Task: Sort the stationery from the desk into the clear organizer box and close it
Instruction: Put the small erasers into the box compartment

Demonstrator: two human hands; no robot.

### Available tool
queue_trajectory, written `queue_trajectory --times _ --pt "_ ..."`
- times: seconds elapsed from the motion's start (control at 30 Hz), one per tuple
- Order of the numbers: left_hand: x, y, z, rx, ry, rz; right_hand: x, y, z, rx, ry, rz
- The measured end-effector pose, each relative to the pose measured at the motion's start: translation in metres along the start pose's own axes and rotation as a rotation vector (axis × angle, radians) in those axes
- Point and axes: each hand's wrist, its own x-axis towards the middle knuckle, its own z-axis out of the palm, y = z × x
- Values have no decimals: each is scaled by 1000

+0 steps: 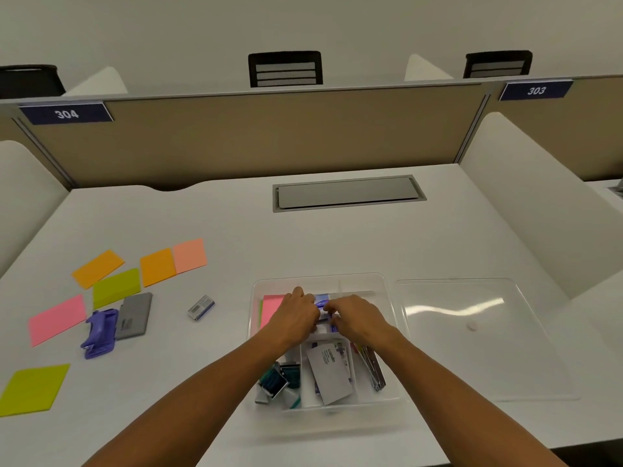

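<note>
Both hands [328,316] seemingly on small boxes [324,303].

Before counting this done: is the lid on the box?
No, the lid lies on the desk beside the open box.

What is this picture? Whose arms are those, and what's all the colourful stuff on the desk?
The arms belong to a person wearing a camera on their head, so you see just what they see, looking down at a white desk.

Both hands are inside a clear organizer box. The left hand and right hand are together handling small blue and white packets; I can't tell exactly what those are. The box already holds pink sticky notes, a grey card packet and some clips.

The box's clear lid lies beside it, on the right.

To the left, waiting to be sorted: sticky note pads in orange, green, pink and peach, a purple tool, a grey case and a small staple box.
</note>
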Motion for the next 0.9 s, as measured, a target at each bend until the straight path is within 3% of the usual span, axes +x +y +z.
queue_trajectory --times 0.57,0.9 --pt "-24 -9 11 -186 127 -8 -10 -14 18 25 21 40" --pt "-44 -47 4 -415 459 -147 0 -26 14 -189 117 52"
